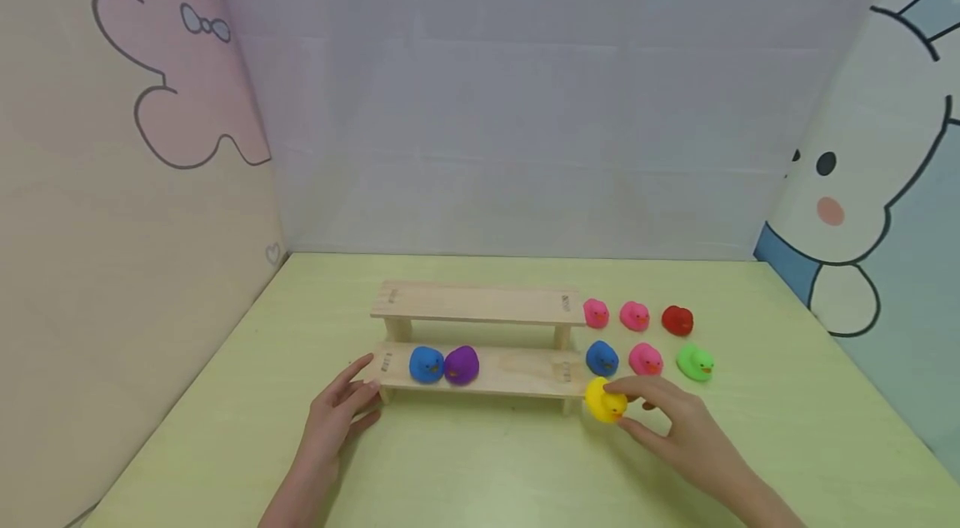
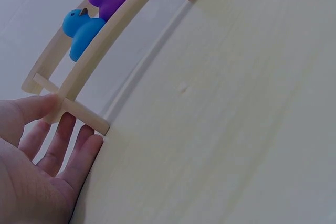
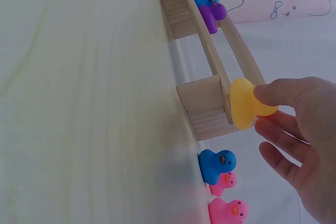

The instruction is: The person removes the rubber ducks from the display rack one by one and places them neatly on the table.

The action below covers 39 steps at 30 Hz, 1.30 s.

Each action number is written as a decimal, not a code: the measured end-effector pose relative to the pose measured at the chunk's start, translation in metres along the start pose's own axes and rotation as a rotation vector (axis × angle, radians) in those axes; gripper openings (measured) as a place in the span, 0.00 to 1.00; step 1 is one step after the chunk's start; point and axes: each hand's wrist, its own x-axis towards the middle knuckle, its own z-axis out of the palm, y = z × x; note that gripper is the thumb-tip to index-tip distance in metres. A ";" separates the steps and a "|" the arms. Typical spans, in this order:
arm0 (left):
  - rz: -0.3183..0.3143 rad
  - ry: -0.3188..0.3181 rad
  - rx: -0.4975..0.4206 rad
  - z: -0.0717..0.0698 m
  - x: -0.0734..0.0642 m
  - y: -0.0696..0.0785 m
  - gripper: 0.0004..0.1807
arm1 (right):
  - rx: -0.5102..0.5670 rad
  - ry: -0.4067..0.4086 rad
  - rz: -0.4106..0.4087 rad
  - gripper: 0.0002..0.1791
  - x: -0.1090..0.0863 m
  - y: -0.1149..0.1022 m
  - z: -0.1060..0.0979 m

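Note:
A two-tier wooden shelf [image 1: 510,370] stands on the table. On its lower tier a blue rubber duck [image 1: 427,365] and a purple rubber duck [image 1: 461,366] sit side by side near the left end. My left hand [image 1: 339,411] holds the left end of that tier, thumb and fingers around its edge in the left wrist view. Between thumb and fingers, my right hand [image 1: 678,428] pinches a yellow rubber duck [image 1: 602,400], raised by the lower tier's right end. In the right wrist view the yellow duck [image 3: 243,103] overlaps the board's end; whether they touch is unclear.
Right of the shelf, several ducks stand in two rows on the table: pink [image 1: 596,313], pink [image 1: 635,316] and red [image 1: 678,321] behind; blue [image 1: 602,358], pink [image 1: 646,360] and green [image 1: 696,362] in front. The upper tier [image 1: 480,302] bears no duck. Printed cloth walls [image 1: 525,136] enclose the table.

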 end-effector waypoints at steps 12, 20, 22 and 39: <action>-0.001 0.002 0.002 0.000 -0.001 0.000 0.32 | -0.026 -0.110 0.098 0.22 0.000 0.011 -0.001; 0.002 0.007 0.011 0.001 -0.002 0.001 0.32 | -0.042 -0.259 0.215 0.18 0.002 0.018 -0.001; 0.000 0.010 0.010 0.001 -0.002 0.001 0.32 | -0.048 -0.284 0.227 0.18 0.002 0.019 -0.001; -0.003 0.015 0.007 0.002 -0.004 0.004 0.31 | -0.042 -0.307 0.250 0.19 0.004 0.022 0.001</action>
